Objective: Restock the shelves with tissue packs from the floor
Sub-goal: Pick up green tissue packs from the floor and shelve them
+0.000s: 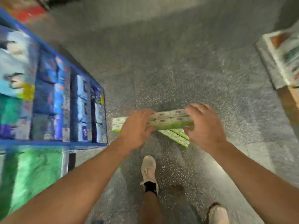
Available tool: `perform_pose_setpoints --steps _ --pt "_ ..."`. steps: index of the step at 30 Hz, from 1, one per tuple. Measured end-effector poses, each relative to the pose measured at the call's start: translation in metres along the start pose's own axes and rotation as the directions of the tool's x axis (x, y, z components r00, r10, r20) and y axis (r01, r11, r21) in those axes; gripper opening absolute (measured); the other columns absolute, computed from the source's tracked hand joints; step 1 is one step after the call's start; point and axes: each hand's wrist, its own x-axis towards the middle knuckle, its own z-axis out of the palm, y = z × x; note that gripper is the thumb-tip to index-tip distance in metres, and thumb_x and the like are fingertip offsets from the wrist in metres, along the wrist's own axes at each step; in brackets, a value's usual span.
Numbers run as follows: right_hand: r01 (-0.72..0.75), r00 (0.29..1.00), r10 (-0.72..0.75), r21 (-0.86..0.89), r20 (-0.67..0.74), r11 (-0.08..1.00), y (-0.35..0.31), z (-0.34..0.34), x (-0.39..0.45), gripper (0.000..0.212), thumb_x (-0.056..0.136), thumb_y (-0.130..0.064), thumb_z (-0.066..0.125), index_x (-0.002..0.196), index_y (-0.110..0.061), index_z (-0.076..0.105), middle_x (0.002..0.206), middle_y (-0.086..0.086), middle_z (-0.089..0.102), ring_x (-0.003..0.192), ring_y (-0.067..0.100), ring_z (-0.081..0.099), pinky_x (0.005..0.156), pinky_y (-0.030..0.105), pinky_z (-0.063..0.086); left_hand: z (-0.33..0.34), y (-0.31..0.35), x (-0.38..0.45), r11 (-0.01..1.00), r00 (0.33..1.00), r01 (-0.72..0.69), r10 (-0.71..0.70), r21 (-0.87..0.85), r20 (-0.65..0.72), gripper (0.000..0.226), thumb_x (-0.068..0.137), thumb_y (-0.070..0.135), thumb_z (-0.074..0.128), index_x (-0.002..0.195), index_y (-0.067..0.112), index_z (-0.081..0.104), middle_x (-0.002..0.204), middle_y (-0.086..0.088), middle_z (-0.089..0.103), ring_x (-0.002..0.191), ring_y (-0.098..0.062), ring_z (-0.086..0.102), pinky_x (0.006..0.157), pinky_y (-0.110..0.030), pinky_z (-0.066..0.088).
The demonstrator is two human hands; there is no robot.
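We've got the left hand (137, 128) and right hand (204, 125) clamped on opposite ends of a green tissue pack block (169, 121) above the speckled floor (178, 70), more packs (177, 136) lying underneath, blue shelves (53, 101) at left.

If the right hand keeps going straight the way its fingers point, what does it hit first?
The right hand points forward and slightly inward, over the end of the green tissue pack stack it appears to grip together with the left hand. Beyond its fingertips only bare speckled floor shows; depth is unclear in the blur.
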Motion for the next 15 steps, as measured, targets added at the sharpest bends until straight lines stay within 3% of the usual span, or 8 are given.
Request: perform_pose_setpoints --steps 4,7,10,15 --pt "0.194 0.98 -0.194 -0.003 -0.033 0.981 -0.088 -0.105 -0.009 0.074 0.065 -0.048 0.08 0.126 -0.012 0.062 0.128 0.012 0.06 0.123 0.035 0.046 0.1 0.052 0.046 -0.123 0.031 -0.088 0.995 0.974 0.086 -0.074 0.046 -0.216 0.048 0.082 0.03 0.069 0.125 0.017 0.052 0.115 -0.007 0.059 0.108 -0.031 0.051 0.088 -0.04 0.043" --pt "0.371 0.927 -0.37 0.003 -0.067 0.929 -0.187 -0.166 -0.007 0.075 0.063 -0.056 0.076 0.128 -0.023 0.061 0.133 0.006 0.057 0.125 0.032 0.043 0.094 0.053 0.047 -0.214 0.03 -0.162 0.978 0.909 0.207 -0.185 0.02 -0.372 0.045 0.083 0.029 0.07 0.122 0.016 0.054 0.115 -0.009 0.061 0.109 -0.031 0.052 0.091 -0.042 0.042" --pt "0.552 0.821 -0.55 -0.035 -0.152 0.833 -0.298 -0.212 -0.013 0.069 0.059 -0.056 0.081 0.12 -0.028 0.064 0.125 0.001 0.061 0.119 0.03 0.047 0.084 0.052 0.052 -0.297 0.015 -0.243 0.951 0.821 0.305 -0.237 0.047 -0.519 0.044 0.083 0.031 0.071 0.121 0.016 0.056 0.114 -0.008 0.062 0.107 -0.03 0.053 0.092 -0.039 0.04" --pt "0.745 0.636 -0.741 -0.082 -0.217 0.663 -0.476 -0.25 -0.031 0.067 0.063 -0.066 0.073 0.119 -0.032 0.059 0.122 -0.005 0.058 0.117 0.027 0.045 0.08 0.047 0.052 -0.414 -0.032 -0.37 0.879 0.657 0.47 -0.291 0.076 -0.695 0.045 0.082 0.033 0.072 0.122 0.017 0.057 0.117 -0.008 0.063 0.108 -0.03 0.054 0.092 -0.04 0.042"
